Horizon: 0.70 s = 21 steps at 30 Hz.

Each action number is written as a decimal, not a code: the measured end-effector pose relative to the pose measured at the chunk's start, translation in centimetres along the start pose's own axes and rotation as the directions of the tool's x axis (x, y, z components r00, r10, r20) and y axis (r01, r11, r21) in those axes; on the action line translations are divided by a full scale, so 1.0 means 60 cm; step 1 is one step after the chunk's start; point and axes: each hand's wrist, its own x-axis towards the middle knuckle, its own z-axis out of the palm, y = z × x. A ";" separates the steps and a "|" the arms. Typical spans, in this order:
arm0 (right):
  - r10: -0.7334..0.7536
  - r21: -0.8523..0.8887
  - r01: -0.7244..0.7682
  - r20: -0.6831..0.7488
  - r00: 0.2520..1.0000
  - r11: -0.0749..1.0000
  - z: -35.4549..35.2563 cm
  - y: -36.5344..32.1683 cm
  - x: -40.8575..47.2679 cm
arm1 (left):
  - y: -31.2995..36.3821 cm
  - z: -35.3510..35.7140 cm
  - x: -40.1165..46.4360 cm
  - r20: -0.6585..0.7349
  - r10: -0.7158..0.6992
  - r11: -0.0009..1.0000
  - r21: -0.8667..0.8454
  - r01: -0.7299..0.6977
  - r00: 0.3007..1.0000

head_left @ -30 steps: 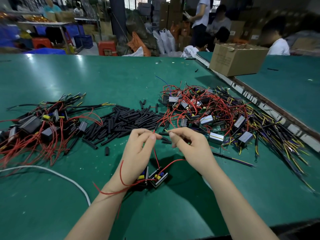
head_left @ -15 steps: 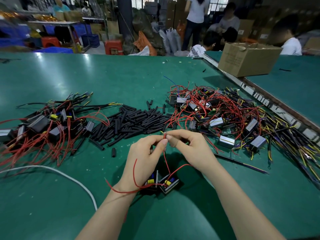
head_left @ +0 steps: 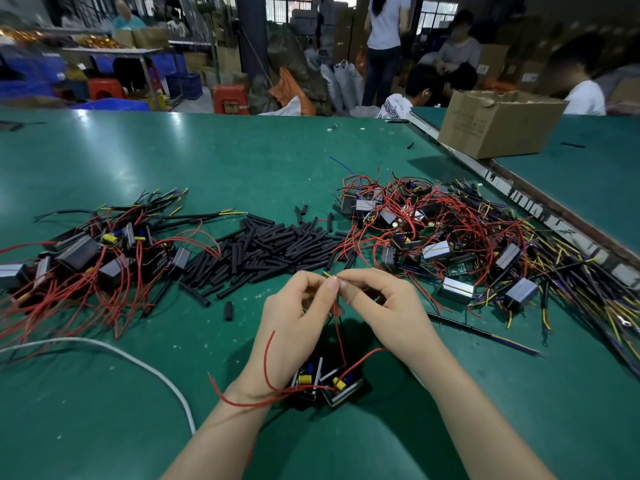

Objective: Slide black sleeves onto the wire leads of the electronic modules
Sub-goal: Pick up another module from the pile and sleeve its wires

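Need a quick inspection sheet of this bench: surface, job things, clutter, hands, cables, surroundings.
Surface: green table, a few specks.
Job's things: black sleeves heaped centre; unsleeved modules piled right; sleeved modules left; two modules under the hands.
Clutter: cardboard box at far right.
Hands: left hand and right hand meet at the fingertips, pinching a red wire lead.
Cables: white cable curves across near left.
Surroundings: people, stools, crates behind.
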 end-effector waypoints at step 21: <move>-0.270 -0.341 0.233 -0.066 0.961 0.911 -0.004 0.002 -0.007 | 0.001 0.002 -0.005 0.043 0.082 0.995 0.055 -0.084 0.996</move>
